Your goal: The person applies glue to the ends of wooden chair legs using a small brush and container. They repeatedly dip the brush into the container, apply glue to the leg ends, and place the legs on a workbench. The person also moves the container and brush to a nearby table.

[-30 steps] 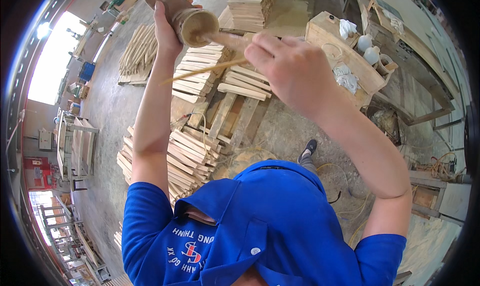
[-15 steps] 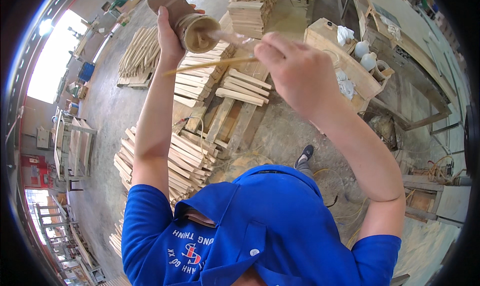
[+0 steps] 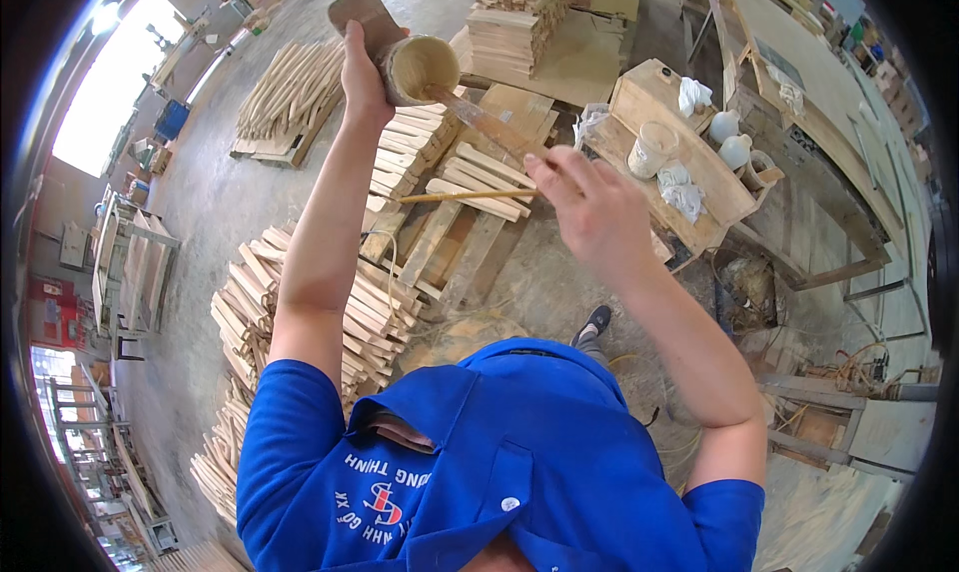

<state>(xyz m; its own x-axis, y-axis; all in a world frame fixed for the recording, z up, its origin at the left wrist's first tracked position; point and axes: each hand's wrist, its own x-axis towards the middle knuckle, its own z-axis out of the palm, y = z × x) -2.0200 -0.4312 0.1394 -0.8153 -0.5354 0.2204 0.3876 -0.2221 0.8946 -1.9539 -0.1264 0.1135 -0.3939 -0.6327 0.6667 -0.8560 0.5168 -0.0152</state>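
Observation:
My left hand (image 3: 366,80) is raised, closed around a small round tub (image 3: 396,74) and a flat brown piece with rounded corners (image 3: 362,14) behind it. The tub is tilted, its mouth toward my right hand, and a pale tan paste shows inside. My right hand (image 3: 599,210) is closed, pinching a clear flat strip (image 3: 494,124) whose far end lies at the tub's lip. A thin yellowish stick (image 3: 460,194) also points left from the right hand's fingers. How the fingers grip the stick is partly hidden.
Below lie shaped wooden pieces (image 3: 479,180) on a pallet (image 3: 432,247), with larger piles (image 3: 290,92) at left. A wooden box bench (image 3: 714,197) at right carries a white tub (image 3: 654,144), white bottles (image 3: 735,150) and plastic bags. Stacked boards (image 3: 502,40) stand farther back.
Both hands have shifted; the tub is a little right and its mouth shows more paste. My right hand has come lower, and the clear strip now slopes down from the tub's lip.

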